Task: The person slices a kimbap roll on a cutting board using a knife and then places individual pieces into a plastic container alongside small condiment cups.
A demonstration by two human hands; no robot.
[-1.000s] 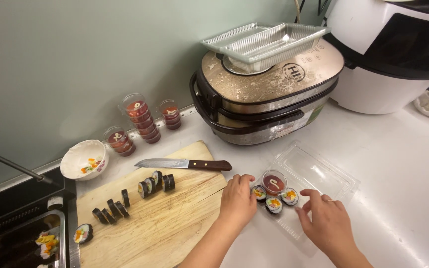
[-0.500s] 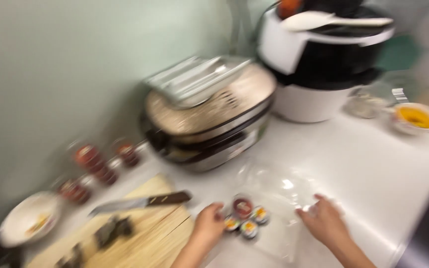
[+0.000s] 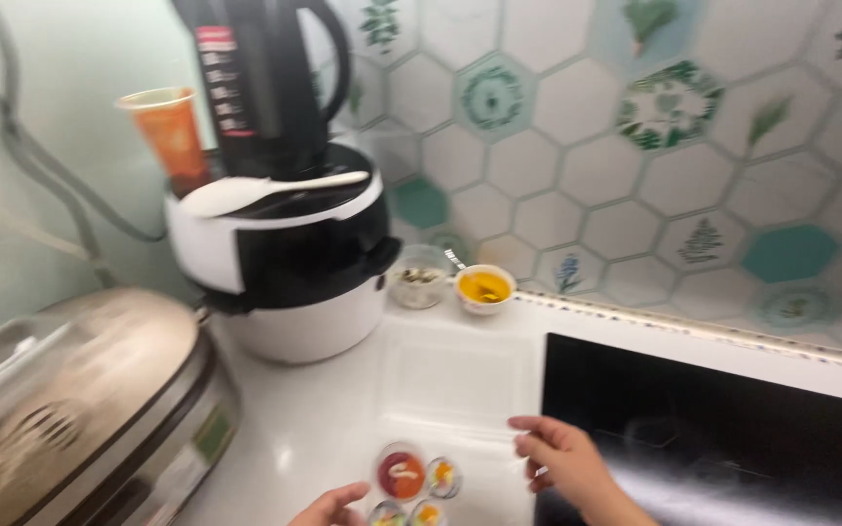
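Observation:
A clear plastic tray [image 3: 460, 390] lies on the white counter, its lid open toward the wall. Inside its near end sit a small red sauce cup [image 3: 401, 472] and a few sushi roll pieces [image 3: 443, 477]. My left hand [image 3: 328, 508] shows only at the bottom edge, fingers curled beside the sauce cup, holding nothing that I can see. My right hand [image 3: 562, 463] rests at the tray's right edge, fingers bent and touching the plastic rim, next to the black cooktop.
A white and black rice cooker [image 3: 289, 263] with a white paddle on top stands behind the tray, a black kettle [image 3: 265, 78] and an orange cup [image 3: 170, 131] behind it. A metal-lidded cooker [image 3: 80, 409] fills the left. Two small bowls [image 3: 484, 287] sit by the tiled wall. A black cooktop [image 3: 713, 429] lies right.
The view has swung right and up; the cutting board, knife and cut rolls have left the frame. Both hands stay at the tray with the rolls and sauce cup.

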